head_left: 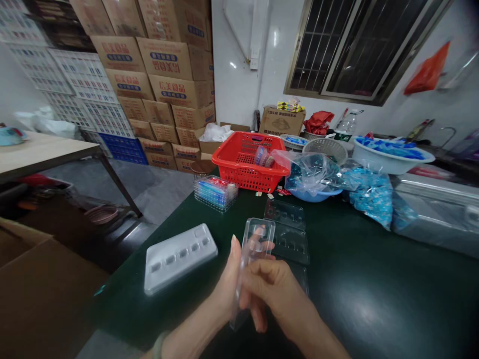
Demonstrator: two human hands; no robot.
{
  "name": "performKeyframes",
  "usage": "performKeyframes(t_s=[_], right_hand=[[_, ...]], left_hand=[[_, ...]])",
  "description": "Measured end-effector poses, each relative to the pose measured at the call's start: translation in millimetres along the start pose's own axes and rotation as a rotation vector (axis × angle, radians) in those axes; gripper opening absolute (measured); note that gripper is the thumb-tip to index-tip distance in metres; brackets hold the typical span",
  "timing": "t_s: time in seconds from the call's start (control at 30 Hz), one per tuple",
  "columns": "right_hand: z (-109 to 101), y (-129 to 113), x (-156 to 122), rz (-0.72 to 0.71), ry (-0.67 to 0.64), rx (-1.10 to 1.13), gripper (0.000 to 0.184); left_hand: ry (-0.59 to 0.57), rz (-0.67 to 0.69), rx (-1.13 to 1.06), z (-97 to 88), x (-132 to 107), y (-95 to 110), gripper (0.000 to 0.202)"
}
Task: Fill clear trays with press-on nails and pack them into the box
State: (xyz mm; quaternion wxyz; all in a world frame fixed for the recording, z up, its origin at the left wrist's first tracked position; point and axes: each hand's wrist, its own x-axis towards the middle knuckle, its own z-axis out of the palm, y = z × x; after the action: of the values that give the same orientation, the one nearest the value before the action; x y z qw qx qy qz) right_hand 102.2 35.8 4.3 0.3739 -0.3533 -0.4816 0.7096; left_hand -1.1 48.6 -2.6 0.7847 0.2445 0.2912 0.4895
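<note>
In the middle of the head view, a clear plastic tray (247, 238) with moulded hollows stands tilted on its long side. My left hand (229, 279) is wrapped round it from behind, thumb at the near side and fingers showing through the plastic. At the tray's side, my right hand (275, 284) has thumb and forefinger pinched together on the plastic. Left of my hands lies a stack of nested trays (175, 273). Just beyond and to the right, several clear trays (290, 243) lie flat in a column on the green table, the nearest partly hidden by my right hand.
A red basket (247, 174) and packs of blue-filled trays (216, 193) stand at the table's far side. Plastic bags of blue wrapped pieces (370, 192) and a basin (392, 157) are at the right. Stacked cartons (172, 87) rise behind; another table (41, 149) is at the left.
</note>
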Motion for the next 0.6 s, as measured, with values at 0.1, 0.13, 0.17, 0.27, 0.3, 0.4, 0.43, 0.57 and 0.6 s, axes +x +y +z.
performKeyframes(t_s=[0.1,0.13,0.17,0.27,0.3,0.4,0.43,0.57,0.6], right_hand=[[0.3,1.6,0.8,0.002,0.018,-0.015,0.034],[0.4,2.2,0.9,0.003,0.029,-0.019,0.034],[0.3,2.8,0.9,0.005,0.036,-0.023,0.033],[-0.5,4.0,1.0,0.002,0.038,-0.029,0.031],[-0.9,4.3,1.0,-0.001,0.035,-0.030,0.030],[-2.2,4.4,0.9,-0.020,0.031,-0.026,0.030],[-2.4,4.4,0.6,-0.026,0.031,-0.024,0.030],[-2.0,4.0,-1.5,-0.038,0.045,-0.028,0.032],[-1.6,3.8,-2.1,-0.037,0.047,-0.032,0.031]], left_hand=[[-0.003,-0.006,0.009,-1.7,0.4,-0.3,0.069],[0.000,-0.007,0.016,-2.2,0.7,-0.5,0.069],[0.004,-0.009,0.022,-2.8,1.0,-0.7,0.069],[0.012,-0.011,0.031,-4.7,2.4,-2.1,0.068],[0.011,-0.013,0.031,-5.4,2.9,-2.8,0.068],[0.007,-0.006,0.023,-5.7,3.9,-4.0,0.066],[0.010,-0.008,0.021,-5.0,3.9,-3.9,0.065],[0.025,-0.035,0.024,1.3,2.3,-2.1,0.067],[0.023,-0.038,0.021,3.0,1.8,-1.7,0.067]])
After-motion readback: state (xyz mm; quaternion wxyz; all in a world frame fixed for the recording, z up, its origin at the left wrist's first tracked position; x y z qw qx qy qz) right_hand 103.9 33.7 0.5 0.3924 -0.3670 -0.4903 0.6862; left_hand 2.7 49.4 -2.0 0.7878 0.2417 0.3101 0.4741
